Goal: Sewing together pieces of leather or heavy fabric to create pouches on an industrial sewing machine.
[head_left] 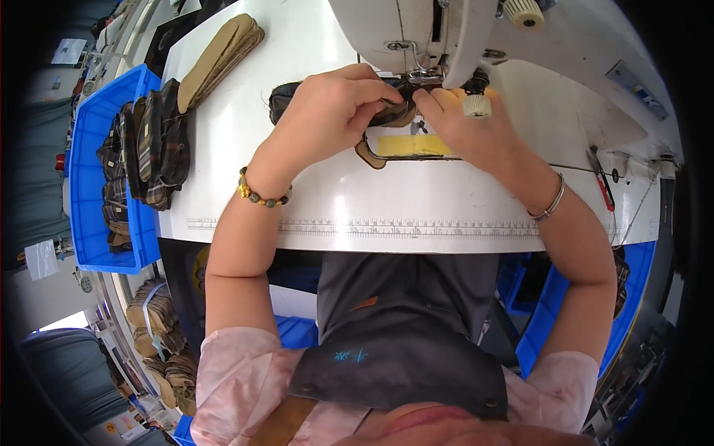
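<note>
A dark slipper piece with a tan sole layer [394,115] lies on the sewing machine's bed, its inner end at the presser foot [425,76]. My left hand [327,111] pinches its edge just left of the needle area, thumb and forefinger together. The dark rounded end [282,100] sticks out beyond that hand. Close to the presser foot on the other side, my right hand [472,123] has its fingers bent and pressed on the piece. The fingertips and part of the work are hidden by the hands and the machine head [550,44].
Tan soles [219,59] lie stacked at the table's far left. Plaid slipper uppers [160,149] hang over the edge of a blue crate [93,201]. Red-handled snips [604,186] rest at right. A ruler strip [335,227] runs along the table's front edge.
</note>
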Demonstrator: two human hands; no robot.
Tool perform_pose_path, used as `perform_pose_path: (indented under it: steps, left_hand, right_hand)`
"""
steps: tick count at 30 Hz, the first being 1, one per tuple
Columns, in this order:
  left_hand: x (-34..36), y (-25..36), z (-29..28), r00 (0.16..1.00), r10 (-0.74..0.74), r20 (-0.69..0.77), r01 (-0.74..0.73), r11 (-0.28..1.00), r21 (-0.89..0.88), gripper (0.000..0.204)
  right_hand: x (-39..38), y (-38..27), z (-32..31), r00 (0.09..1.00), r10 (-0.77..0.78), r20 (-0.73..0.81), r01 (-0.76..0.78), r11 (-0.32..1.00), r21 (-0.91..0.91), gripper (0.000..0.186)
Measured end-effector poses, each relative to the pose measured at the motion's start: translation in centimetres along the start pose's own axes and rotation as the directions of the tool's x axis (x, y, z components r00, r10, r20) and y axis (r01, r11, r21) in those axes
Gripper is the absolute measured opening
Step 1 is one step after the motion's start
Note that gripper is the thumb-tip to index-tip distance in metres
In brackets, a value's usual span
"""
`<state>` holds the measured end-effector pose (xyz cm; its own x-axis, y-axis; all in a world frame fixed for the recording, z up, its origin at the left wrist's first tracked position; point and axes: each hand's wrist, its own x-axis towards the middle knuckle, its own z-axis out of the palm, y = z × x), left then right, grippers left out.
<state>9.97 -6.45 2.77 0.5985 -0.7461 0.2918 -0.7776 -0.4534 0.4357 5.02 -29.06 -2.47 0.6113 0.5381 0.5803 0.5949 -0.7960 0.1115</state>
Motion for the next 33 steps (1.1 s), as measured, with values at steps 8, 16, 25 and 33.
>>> perform_pose_path:
  steps: [8, 16, 25, 33]
  left_hand:
    - [0.0, 0.2, -0.2, 1.0, -0.027, 0.015, 0.027, 1.0, -0.011, 0.021]
    - [-0.1, -0.2, 0.7, 0.998, 0.042, -0.054, -0.034, 0.99, 0.138, 0.017]
    - [0.3, -1.1, 2.3, 0.975, 0.113, -0.192, -0.079, 0.982, 0.173, 0.015]
    - [0.4, 0.1, 2.3, 0.985, 0.11, -0.135, -0.061, 0.944, 0.325, 0.016]
  right_hand:
    - [-1.2, 0.9, -2.3, 0.987, 0.066, 0.149, -0.069, 0.998, 0.014, 0.016]
    - [-0.6, -1.5, -3.3, 0.979, -0.001, 0.205, -0.022, 0.993, 0.113, 0.016]
    - [-0.8, -2.1, -3.0, 0.983, 0.03, 0.18, -0.067, 0.978, 0.198, 0.033]
    - [-0.3, -1.8, -2.8, 0.951, 0.08, 0.299, -0.183, 0.926, 0.332, 0.023]
